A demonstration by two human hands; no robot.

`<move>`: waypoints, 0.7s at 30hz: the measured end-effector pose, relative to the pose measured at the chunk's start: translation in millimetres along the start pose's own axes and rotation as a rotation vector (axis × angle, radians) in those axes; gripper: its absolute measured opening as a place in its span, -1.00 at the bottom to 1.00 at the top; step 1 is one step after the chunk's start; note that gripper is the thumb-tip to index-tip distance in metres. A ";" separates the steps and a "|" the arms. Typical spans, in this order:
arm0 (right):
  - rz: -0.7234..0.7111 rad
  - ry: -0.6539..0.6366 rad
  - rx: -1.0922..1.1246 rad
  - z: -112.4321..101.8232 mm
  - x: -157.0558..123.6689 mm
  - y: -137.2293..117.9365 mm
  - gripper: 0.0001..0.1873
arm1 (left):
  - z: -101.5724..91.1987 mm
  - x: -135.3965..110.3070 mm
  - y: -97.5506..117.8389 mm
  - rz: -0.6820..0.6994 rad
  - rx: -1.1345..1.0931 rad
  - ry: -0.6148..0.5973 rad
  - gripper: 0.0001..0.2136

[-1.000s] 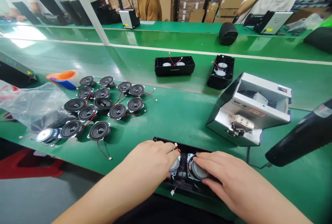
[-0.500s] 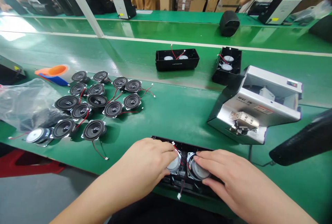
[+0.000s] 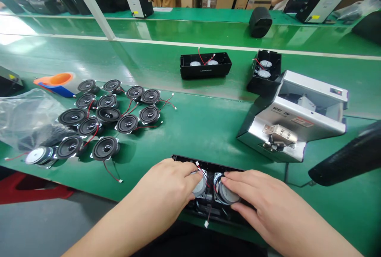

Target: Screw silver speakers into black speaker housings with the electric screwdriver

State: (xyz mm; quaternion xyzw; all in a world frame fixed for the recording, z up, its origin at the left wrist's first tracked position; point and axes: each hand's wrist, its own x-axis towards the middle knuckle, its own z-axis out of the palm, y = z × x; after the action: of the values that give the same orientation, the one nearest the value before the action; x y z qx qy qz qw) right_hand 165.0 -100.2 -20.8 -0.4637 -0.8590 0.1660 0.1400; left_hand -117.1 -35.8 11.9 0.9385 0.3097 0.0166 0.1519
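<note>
Green counter (image 3: 208, 130), factory line. My left hand (image 3: 166, 187) and right hand (image 3: 253, 197) press two speaker drivers (image 3: 226, 193) into black housing (image 3: 208, 209) at near edge; fingers flat on top, not gripping. Seating step, I judge; next needs even pressure, red leads kept free.

Both hands pressing down inside the housing (image 3: 208, 209) at the bench's near edge: left hand (image 3: 166, 187) on one driver (image 3: 199, 187), right hand (image 3: 253, 197) on the other (image 3: 226, 194). Left of the housing, loose speakers (image 3: 104, 114); right of it, a metal machine (image 3: 294, 120). Beyond, two more housings (image 3: 205, 65).
</note>
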 end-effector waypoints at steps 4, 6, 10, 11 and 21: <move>-0.015 0.008 -0.018 -0.4 1.5 1.7 -0.42 | -1.1 2.2 -0.3 -0.036 -0.032 -0.041 -0.65; -0.021 0.011 -0.023 -1.1 2.0 2.1 -0.43 | -1.3 3.1 -0.2 -0.051 -0.049 -0.048 -0.62; -0.026 0.005 -0.020 -2.4 3.0 1.4 -0.45 | -1.3 3.7 1.1 -0.052 -0.045 -0.028 -0.62; -0.024 -0.001 -0.020 -2.4 3.0 1.3 -0.45 | -1.3 3.8 1.4 -0.050 -0.042 -0.020 -0.62; -0.007 -0.032 -0.012 0.2 -1.2 3.0 -0.48 | 1.0 3.5 -0.1 -0.051 -0.051 -0.014 -0.64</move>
State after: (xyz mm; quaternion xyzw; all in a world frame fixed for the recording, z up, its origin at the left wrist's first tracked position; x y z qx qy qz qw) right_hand 167.8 -99.7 -22.4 -0.4586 -0.8638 0.1677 0.1239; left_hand -114.2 -33.9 10.7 0.9262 0.3320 0.0140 0.1781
